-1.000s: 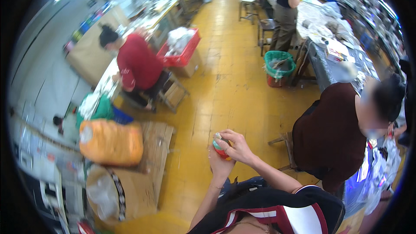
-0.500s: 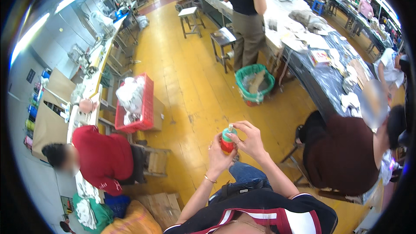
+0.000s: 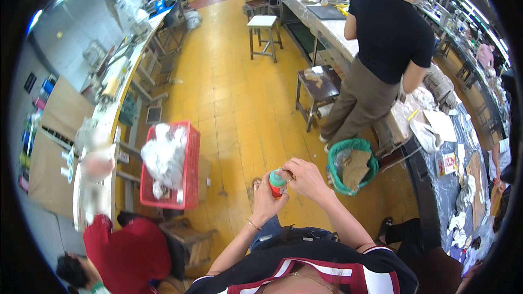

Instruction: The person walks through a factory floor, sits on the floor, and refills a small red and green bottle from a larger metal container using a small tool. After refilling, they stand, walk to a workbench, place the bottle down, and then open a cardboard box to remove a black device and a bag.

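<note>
Sitting clasped inside left grip, red-green bottle, right grip at its top, hold unclear.

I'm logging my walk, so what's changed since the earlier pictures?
The view has moved forward: the red basket and green-lined bin now sit lower in the picture, and the orange sack has left it. No new hold or release is clear. Your left hand still holds the red-and-green bottle; your right hand stays at its top.
</note>
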Motion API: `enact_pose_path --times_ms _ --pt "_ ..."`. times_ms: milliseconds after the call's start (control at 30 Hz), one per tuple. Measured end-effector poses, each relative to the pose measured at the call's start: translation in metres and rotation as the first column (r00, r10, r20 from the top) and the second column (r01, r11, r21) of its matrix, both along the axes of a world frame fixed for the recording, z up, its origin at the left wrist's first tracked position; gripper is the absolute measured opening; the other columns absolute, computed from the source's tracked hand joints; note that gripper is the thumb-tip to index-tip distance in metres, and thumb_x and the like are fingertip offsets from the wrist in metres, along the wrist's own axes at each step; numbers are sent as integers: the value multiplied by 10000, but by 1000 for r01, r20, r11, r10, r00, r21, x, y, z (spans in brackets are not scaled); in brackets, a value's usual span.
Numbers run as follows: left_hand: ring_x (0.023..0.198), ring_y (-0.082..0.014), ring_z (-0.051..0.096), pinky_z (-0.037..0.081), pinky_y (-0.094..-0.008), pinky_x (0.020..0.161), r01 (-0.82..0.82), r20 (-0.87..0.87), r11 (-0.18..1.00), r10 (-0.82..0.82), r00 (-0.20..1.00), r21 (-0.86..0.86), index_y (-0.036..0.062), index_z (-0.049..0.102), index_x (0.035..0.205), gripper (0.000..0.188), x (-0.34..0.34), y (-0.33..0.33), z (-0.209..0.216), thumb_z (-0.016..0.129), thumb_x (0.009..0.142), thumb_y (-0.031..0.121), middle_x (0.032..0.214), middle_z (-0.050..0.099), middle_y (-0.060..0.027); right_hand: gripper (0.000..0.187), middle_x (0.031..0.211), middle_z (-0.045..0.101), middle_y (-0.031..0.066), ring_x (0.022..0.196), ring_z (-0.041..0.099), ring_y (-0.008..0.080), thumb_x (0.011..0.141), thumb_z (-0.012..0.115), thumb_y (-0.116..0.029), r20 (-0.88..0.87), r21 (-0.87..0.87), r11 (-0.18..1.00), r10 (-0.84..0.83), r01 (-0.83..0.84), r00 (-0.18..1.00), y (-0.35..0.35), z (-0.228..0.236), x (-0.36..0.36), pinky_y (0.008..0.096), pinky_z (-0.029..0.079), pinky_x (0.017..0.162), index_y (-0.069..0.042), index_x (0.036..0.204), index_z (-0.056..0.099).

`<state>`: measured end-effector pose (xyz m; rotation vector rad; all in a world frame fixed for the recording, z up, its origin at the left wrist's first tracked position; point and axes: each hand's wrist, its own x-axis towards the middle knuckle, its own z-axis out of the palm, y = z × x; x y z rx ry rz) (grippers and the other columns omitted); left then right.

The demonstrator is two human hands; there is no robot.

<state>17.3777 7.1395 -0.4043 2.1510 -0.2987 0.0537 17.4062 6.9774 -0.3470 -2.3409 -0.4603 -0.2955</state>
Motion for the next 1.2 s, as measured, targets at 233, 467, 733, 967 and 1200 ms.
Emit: enact_pose_path --times_ms 233,467,733,967,1200 --pt "947 -339 599 377 -440 861 207 30 972 -211 977 115 52 503 1204 588 263 24 28 683 662 191 1008 628 -163 273 705 594 74 666 619 270 844 701 -328 114 -96 961 -248 259 962 12 27 220 375 481 569 -80 770 612" --pt "994 -315 575 362 -431 878 350 109 904 -385 916 245 76 517 1181 575 495 -36 23 685 639 170 1053 609 -140 263 701 586 69 683 621 257 895 626 -315 149 -169 843 -490 510 859 -32 6 404 387 483 587 -88 766 594" --pt "1007 -309 590 365 -444 888 538 32 728 -606 795 425 128 564 1134 506 744 -117 36 679 642 158 1038 627 -128 343 659 607 99 626 644 270 932 563 -345 27 -397 791 -496 465 868 -122 5 612 381 492 547 -63 743 610" --pt "1015 -309 588 350 -449 930 706 -59 566 -761 646 426 145 570 1128 485 927 -161 31 662 652 119 1036 630 -111 330 664 588 165 644 611 352 942 548 -269 -214 -244 947 -262 208 941 -178 2 769 447 481 587 -18 730 590" --pt "1032 -345 570 417 -411 923 920 -39 379 -923 384 96 100 545 1163 508 1091 -240 -4 626 665 37 1084 604 -130 209 658 589 228 635 597 400 825 557 -165 -358 97 920 -324 380 876 -215 -11 919 470 475 623 15 736 613"
